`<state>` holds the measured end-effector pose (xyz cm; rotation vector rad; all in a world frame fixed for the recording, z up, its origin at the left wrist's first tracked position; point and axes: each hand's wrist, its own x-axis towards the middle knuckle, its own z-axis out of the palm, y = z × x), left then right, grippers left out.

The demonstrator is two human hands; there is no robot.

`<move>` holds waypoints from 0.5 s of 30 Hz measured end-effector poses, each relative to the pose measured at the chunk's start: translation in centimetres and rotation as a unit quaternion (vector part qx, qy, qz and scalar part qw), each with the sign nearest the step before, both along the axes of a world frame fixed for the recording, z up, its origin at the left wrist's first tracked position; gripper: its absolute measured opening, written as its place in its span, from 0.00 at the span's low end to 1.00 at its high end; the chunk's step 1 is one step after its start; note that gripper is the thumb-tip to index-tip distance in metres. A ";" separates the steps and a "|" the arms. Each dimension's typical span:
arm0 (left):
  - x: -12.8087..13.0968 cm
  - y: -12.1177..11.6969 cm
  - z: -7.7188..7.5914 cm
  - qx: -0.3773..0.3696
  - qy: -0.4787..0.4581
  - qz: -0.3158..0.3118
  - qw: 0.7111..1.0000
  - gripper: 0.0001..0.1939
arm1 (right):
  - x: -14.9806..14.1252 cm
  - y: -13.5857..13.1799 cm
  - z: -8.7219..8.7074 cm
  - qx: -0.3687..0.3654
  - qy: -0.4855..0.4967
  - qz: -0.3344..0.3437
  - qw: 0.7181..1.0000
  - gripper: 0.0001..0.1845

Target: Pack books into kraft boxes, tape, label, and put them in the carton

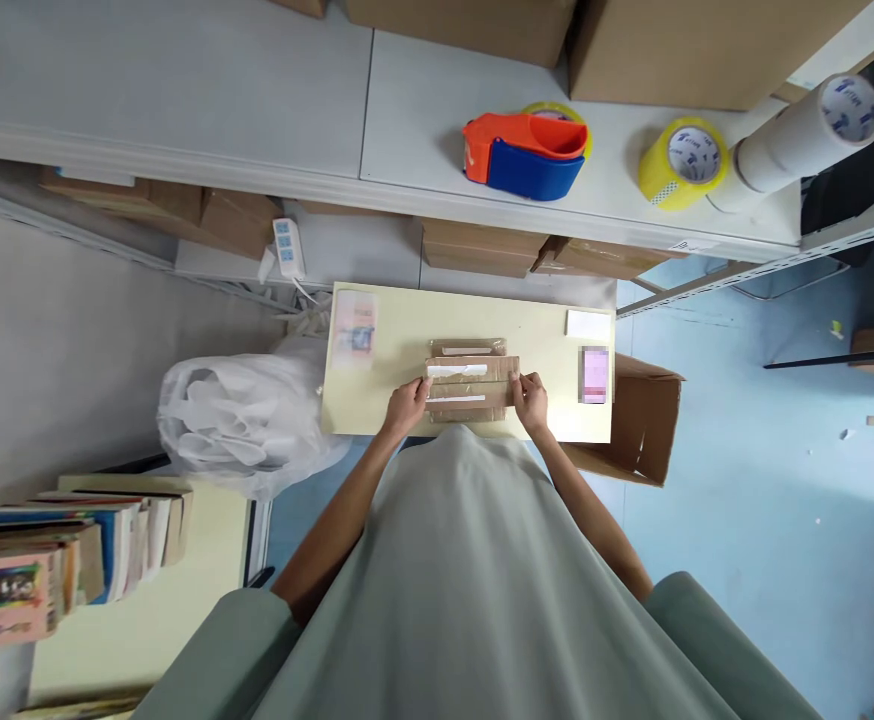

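A small flat brown cardboard box [472, 385] with strips of clear tape lies on a pale yellow table [399, 340], right in front of me. My left hand [405, 405] grips its left end, fingers curled on the edge. My right hand [532, 399] grips its right end the same way. A second flat brown piece [468, 348] lies just behind the box, touching it.
On the table lie a printed card [354, 332] at the left, a white slip [588, 323] and a pink item [594, 374] at the right. A grey shelf [257, 90] above holds an orange-blue tape dispenser [525, 150], yellow tape roll [682, 160] and cartons. White bag [242, 420], books [69, 560], open carton [643, 425] stand around.
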<state>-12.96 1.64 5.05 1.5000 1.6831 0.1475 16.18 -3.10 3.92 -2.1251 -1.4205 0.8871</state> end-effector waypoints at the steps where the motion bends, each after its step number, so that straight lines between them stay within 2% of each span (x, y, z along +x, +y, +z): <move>1: -0.3 0.0 0.0 -0.001 -0.011 -0.009 1.000 0.19 | 0.2 0.0 0.5 0.002 0.012 -0.001 1.000 0.38; 3: -0.9 0.0 0.2 0.019 -0.039 -0.020 0.999 0.16 | 0.4 -0.2 1.7 0.010 0.046 -0.020 0.999 0.39; 7: -2.3 0.6 1.0 0.137 -0.127 0.000 0.982 0.14 | 0.6 -0.2 5.2 0.028 0.120 -0.074 0.990 0.38; 10: -3.1 1.4 1.2 0.164 -0.172 0.027 0.971 0.14 | 0.4 0.2 7.1 0.051 0.141 -0.077 0.986 0.37; 12: -3.3 1.7 0.9 0.153 -0.186 0.044 0.970 0.16 | 0.2 0.5 7.4 0.054 0.142 -0.075 0.985 0.38; 15: -3.2 1.4 -0.4 0.119 -0.182 0.064 0.974 0.17 | 0.4 0.7 6.0 0.033 0.151 -0.070 0.985 0.39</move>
